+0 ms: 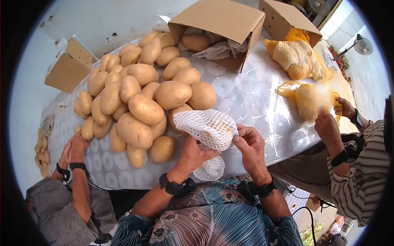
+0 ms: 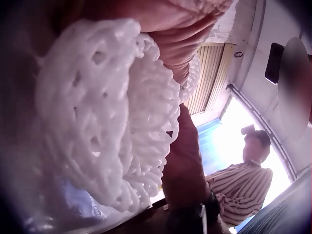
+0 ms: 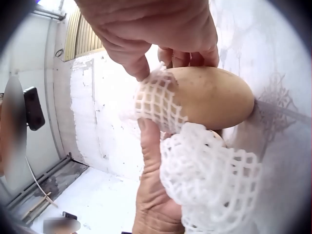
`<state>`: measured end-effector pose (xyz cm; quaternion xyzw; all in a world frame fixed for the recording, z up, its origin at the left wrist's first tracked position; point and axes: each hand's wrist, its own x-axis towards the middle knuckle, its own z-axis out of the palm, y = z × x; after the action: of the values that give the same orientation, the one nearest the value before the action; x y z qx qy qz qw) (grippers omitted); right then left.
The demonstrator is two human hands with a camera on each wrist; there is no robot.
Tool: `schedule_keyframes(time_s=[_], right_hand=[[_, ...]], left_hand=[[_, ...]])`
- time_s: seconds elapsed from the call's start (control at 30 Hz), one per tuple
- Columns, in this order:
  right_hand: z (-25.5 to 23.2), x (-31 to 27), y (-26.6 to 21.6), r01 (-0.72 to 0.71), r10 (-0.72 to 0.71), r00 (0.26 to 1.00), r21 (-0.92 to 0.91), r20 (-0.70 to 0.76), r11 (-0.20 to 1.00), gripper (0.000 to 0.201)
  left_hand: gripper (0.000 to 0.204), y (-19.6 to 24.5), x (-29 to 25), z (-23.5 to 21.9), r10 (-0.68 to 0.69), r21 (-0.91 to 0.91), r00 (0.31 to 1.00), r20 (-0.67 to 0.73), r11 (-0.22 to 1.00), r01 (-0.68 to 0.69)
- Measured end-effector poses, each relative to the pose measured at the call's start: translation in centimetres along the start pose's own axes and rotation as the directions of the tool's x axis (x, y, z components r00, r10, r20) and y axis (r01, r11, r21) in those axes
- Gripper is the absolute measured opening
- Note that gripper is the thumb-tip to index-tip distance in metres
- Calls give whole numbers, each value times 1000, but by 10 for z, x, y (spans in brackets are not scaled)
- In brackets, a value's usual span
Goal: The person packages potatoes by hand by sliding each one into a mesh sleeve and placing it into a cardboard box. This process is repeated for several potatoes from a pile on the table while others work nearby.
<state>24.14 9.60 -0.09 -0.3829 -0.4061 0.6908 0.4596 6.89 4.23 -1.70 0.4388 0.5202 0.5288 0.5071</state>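
A potato sits partly inside a white foam net sleeve in front of my body. My left hand holds the sleeved potato from below, its thumb on the mesh in the right wrist view. A second, bunched foam net hangs beneath this hand; it fills much of the left wrist view as a crumpled white net. With thumb and fingers, my right hand pinches the sleeve's edge at the potato's right end. Behind and to the left lies a big pile of potatoes.
An open cardboard box at the back holds foam nets and a potato. Yellow net bags lie at right, where another person's hands handle one. At left, someone's clasped hands rest at the table's edge.
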Motion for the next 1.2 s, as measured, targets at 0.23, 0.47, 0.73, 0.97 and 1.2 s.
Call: schedule_keyframes(time_s=[0.23, 0.47, 0.73, 0.97, 1.2], right_hand=[[-24, 8, 20, -211, 201, 977, -197, -74, 957, 13], [-14, 0, -11, 391, -313, 913, -784, 262, 482, 52], [1, -6, -17, -115, 184, 959, -297, 217, 948, 88], [-16, 0, -17, 29, 101, 966, -489, 236, 872, 62], [-33, -2, 10, 460, -147, 878, -719, 455, 521, 53]], left_hand=[[68, 0, -4, -13, -24, 244, 996, 88, 970, 1], [58, -1, 0, -12, 75, 360, 986, 151, 925, -126], [56, 23, 0, 5, -14, 188, 999, 36, 982, 7], [17, 29, 12, -6, -34, 107, 993, 115, 994, 22], [20, 36, 11, 10, -152, -209, 988, 34, 966, 155]])
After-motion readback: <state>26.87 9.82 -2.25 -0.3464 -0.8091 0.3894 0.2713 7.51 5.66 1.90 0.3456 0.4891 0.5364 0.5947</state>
